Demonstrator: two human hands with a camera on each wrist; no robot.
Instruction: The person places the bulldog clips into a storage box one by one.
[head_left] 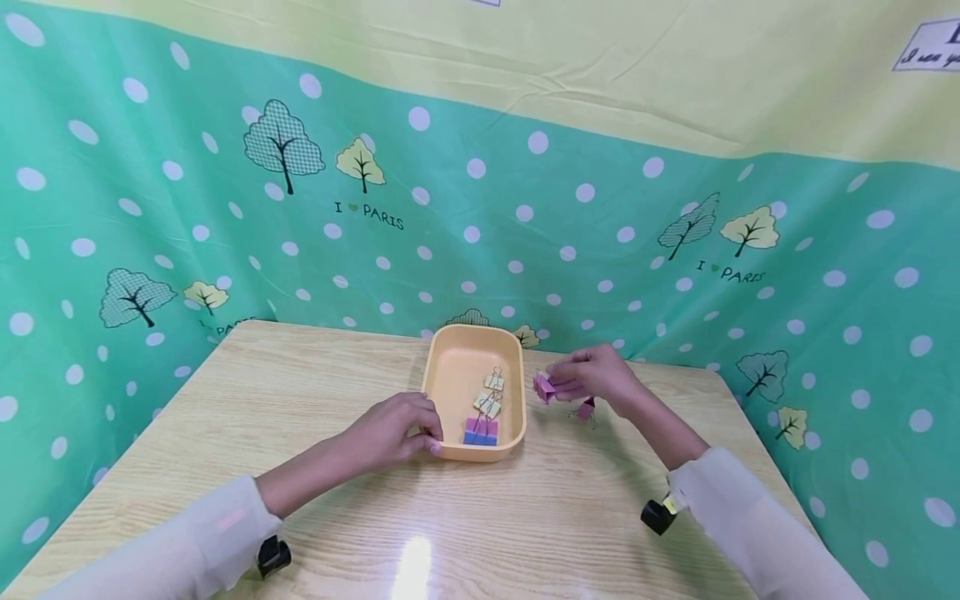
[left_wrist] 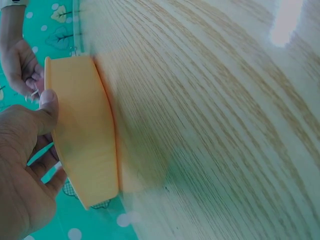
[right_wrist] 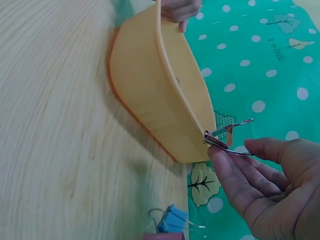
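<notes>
An orange tray [head_left: 457,367] sits mid-table with several binder clips [head_left: 486,412] inside: yellowish ones, a pink one and a blue one. My left hand [head_left: 426,433] grips the tray's near-left rim; in the left wrist view its thumb [left_wrist: 47,102] lies on the rim above the tray's outer wall [left_wrist: 85,140]. My right hand [head_left: 561,385], just right of the tray, pinches a pink binder clip [head_left: 543,388]. The right wrist view shows that clip's wire handles [right_wrist: 227,142] between my right hand's fingertips [right_wrist: 220,160], close to the tray's end wall [right_wrist: 150,95].
Loose clips lie on the table under my right hand [head_left: 586,408]; the right wrist view shows a blue one [right_wrist: 173,220]. The wooden table [head_left: 300,383] is backed by green dotted cloth [head_left: 600,233] on three sides.
</notes>
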